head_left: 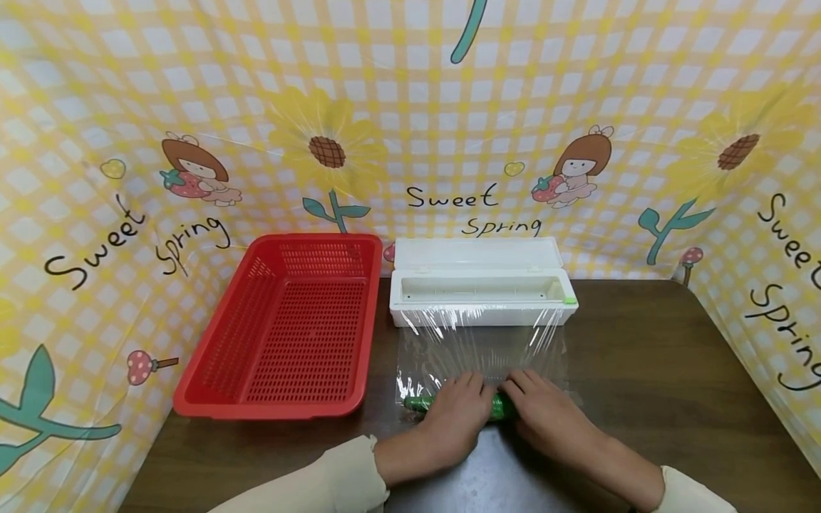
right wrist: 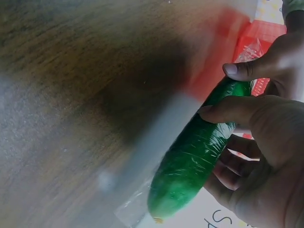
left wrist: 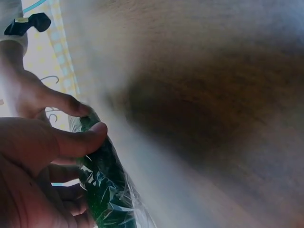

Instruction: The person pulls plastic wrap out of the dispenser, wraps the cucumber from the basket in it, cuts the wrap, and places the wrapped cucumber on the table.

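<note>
A green cucumber (right wrist: 185, 166) lies crosswise under both hands, wrapped in clear plastic film. My left hand (head_left: 457, 413) grips its left part, thumb on the near side and fingers over the far side. Close beside it, my right hand (head_left: 545, 413) holds the right part in the same way. In the left wrist view, crinkled film clings to the cucumber (left wrist: 107, 190) and sticks out past it. From the cucumber, a sheet of cling film (head_left: 481, 349) stretches back to the front of a white film dispenser box (head_left: 481, 315), whose lid stands raised.
A red perforated plastic basket (head_left: 368, 342) stands on the left of the dark wooden table (head_left: 667, 370). The green-tipped slide cutter (head_left: 569, 300) sits at the box's right front edge. A yellow checked cloth (head_left: 449, 128) hangs behind and around the table.
</note>
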`<state>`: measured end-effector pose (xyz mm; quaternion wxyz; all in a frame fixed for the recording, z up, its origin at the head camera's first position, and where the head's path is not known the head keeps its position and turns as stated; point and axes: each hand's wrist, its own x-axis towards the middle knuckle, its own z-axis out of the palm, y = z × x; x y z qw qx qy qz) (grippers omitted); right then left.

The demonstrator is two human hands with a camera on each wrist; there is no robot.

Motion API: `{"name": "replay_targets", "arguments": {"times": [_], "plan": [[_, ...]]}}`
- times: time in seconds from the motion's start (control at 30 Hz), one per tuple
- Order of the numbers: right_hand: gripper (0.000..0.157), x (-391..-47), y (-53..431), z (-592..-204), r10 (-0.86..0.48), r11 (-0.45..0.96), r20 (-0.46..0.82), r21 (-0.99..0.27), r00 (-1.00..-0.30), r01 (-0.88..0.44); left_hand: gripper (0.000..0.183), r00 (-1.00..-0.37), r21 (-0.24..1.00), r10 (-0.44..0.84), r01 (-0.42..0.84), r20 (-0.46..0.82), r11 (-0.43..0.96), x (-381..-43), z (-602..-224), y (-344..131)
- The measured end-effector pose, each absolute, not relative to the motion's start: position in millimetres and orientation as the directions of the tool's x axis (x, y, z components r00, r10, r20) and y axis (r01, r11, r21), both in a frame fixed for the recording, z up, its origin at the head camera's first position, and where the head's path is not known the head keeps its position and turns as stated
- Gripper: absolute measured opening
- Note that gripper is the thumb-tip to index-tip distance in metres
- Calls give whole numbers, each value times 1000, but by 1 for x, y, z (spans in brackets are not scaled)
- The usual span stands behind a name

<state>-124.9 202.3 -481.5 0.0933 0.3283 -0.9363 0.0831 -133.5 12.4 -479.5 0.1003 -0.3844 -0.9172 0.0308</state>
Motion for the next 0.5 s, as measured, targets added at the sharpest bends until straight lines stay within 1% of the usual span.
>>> {"name": "replay_targets", "arguments": {"times": [0.2, 0.27, 0.37, 0.5], "plan": [[56, -121, 204, -483, -586, 760, 309, -110, -749, -640, 44, -693, -64, 707, 706, 142, 705, -139, -475, 10], [56, -119, 204, -484, -577, 767, 333, -93, -745, -635, 45, -697, -44, 703, 705, 139, 708, -140, -474, 9], [51, -116, 203, -485, -570, 779, 357, -51, -740, -625, 44, -703, -18, 698, 702, 138, 712, -142, -473, 8], [44, -113, 201, -486, -569, 794, 378, 20, -730, -608, 38, -712, 29, 692, 699, 122, 714, -144, -472, 8]]}}
